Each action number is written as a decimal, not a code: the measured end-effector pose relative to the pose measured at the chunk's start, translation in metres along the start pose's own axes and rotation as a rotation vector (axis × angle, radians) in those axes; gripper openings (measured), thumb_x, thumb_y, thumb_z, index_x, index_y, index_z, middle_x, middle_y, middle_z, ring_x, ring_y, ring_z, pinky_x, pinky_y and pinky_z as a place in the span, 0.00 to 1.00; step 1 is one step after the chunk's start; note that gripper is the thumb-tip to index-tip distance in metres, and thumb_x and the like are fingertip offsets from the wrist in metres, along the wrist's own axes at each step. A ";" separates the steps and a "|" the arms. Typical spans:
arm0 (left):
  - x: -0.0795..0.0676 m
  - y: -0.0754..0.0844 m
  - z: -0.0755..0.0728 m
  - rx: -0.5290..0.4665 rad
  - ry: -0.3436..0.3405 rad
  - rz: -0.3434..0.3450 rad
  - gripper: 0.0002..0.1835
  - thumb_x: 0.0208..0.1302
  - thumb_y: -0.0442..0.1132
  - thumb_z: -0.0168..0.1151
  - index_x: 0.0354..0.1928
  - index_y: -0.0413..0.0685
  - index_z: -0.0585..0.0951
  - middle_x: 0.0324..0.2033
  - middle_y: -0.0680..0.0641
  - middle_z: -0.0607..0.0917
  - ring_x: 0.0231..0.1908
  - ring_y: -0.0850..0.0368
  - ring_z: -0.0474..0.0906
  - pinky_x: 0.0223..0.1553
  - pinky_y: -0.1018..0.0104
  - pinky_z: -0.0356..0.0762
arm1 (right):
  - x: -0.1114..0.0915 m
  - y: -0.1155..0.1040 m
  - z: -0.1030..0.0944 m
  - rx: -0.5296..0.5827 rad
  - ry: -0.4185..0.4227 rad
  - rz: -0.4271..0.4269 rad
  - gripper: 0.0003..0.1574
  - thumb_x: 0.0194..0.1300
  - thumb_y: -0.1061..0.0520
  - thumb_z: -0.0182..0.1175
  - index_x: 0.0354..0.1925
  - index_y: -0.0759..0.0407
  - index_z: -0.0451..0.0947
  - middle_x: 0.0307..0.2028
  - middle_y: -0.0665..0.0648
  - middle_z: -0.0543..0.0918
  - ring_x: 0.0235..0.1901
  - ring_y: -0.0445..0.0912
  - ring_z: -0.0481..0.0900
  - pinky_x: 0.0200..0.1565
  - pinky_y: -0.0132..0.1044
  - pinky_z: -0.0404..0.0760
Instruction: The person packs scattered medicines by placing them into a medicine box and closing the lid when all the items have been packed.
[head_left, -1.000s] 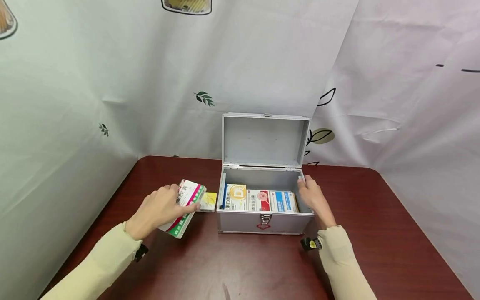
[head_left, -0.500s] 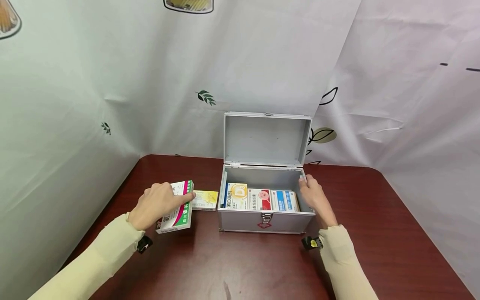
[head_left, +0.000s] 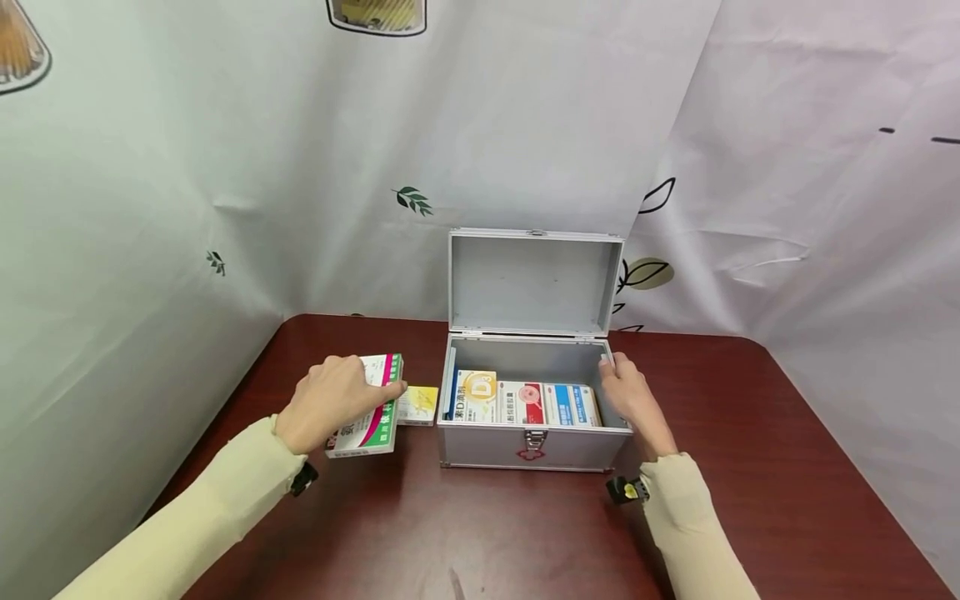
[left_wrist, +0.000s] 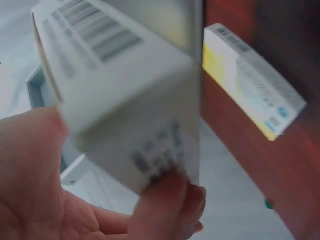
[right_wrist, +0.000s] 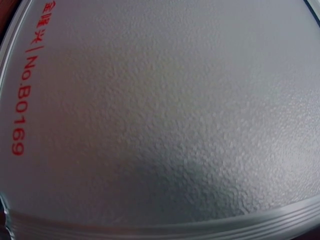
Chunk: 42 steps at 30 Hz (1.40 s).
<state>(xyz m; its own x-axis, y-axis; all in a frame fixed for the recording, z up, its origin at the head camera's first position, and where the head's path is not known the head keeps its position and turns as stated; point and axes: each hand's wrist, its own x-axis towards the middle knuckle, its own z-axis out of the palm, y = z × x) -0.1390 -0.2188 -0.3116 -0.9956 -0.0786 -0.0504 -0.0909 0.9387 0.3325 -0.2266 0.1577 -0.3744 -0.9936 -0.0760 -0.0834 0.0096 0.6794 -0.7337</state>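
Observation:
My left hand (head_left: 333, 402) holds a white medicine box (head_left: 382, 421) with green and magenta stripes, thumb across its near-right side. In the left wrist view this medicine box (left_wrist: 135, 115) is close up, fingers against its end and a barcode on another face. Just beyond it, a yellow-and-white medicine box (head_left: 418, 406) lies on the table beside the case. My right hand (head_left: 636, 402) grips the right rim of the silver first-aid case (head_left: 487, 446), whose lid (head_left: 532, 283) stands raised. The right wrist view shows only textured metal of the case (right_wrist: 165, 115) with red lettering; no fingers appear there.
Inside the case stand a yellow D3 box (head_left: 476, 396), a red-and-white box (head_left: 520, 403) and a blue-and-white box (head_left: 570, 405), toward the front wall. The dark red table (head_left: 517, 533) backs onto a white patterned cloth (head_left: 555, 125).
The striped medicine box has turned in my left hand from a slant to nearly straight. That hand went slightly left, then back right. My right hand stays on the case's rim.

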 end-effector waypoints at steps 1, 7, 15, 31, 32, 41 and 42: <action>0.002 0.003 -0.001 -0.003 0.002 0.010 0.26 0.50 0.63 0.61 0.20 0.45 0.76 0.12 0.50 0.75 0.11 0.59 0.71 0.12 0.71 0.69 | 0.000 0.000 0.000 -0.001 0.001 0.000 0.30 0.73 0.51 0.33 0.63 0.71 0.53 0.59 0.73 0.64 0.59 0.63 0.62 0.57 0.59 0.62; 0.012 0.025 -0.010 -0.021 0.009 0.033 0.28 0.49 0.66 0.59 0.19 0.45 0.76 0.12 0.50 0.76 0.11 0.58 0.72 0.13 0.70 0.70 | 0.000 0.000 0.000 0.001 0.006 0.004 0.30 0.73 0.51 0.33 0.63 0.71 0.53 0.58 0.73 0.64 0.59 0.63 0.63 0.57 0.59 0.62; 0.024 0.057 -0.014 -0.030 -0.015 0.033 0.28 0.48 0.67 0.59 0.23 0.45 0.76 0.17 0.48 0.76 0.16 0.56 0.73 0.17 0.68 0.71 | 0.000 0.002 0.000 0.014 -0.012 0.006 0.33 0.73 0.51 0.33 0.66 0.72 0.47 0.62 0.73 0.60 0.62 0.63 0.59 0.58 0.59 0.60; 0.055 0.130 0.004 0.028 -0.102 0.044 0.31 0.48 0.63 0.60 0.39 0.41 0.75 0.27 0.46 0.77 0.23 0.54 0.76 0.21 0.66 0.72 | 0.000 0.000 0.001 -0.001 0.021 0.002 0.32 0.73 0.52 0.34 0.65 0.73 0.49 0.60 0.74 0.62 0.61 0.63 0.60 0.59 0.58 0.60; 0.056 0.133 0.006 0.032 -0.108 0.045 0.32 0.49 0.63 0.60 0.42 0.41 0.74 0.27 0.46 0.77 0.24 0.54 0.76 0.21 0.66 0.72 | 0.000 0.000 0.001 -0.005 0.022 0.002 0.31 0.73 0.52 0.34 0.65 0.72 0.50 0.60 0.74 0.63 0.61 0.63 0.60 0.58 0.58 0.61; 0.066 0.159 0.028 0.103 -0.214 0.112 0.24 0.53 0.63 0.56 0.17 0.51 0.72 0.18 0.52 0.71 0.20 0.60 0.67 0.18 0.69 0.65 | 0.000 0.000 0.001 -0.002 0.023 -0.003 0.29 0.73 0.52 0.33 0.62 0.72 0.55 0.57 0.73 0.66 0.57 0.62 0.64 0.55 0.58 0.64; 0.067 0.161 0.031 0.108 -0.231 0.124 0.25 0.54 0.63 0.56 0.16 0.52 0.70 0.17 0.53 0.70 0.19 0.61 0.66 0.18 0.69 0.64 | 0.000 -0.001 0.002 0.004 0.019 0.002 0.29 0.73 0.52 0.33 0.62 0.72 0.55 0.57 0.73 0.66 0.57 0.62 0.64 0.55 0.58 0.64</action>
<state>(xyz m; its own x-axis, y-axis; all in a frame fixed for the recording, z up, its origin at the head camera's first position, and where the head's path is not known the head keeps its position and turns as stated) -0.2195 -0.0622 -0.2904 -0.9668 0.1060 -0.2326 0.0464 0.9677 0.2479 -0.2262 0.1558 -0.3751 -0.9956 -0.0609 -0.0715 0.0115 0.6766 -0.7362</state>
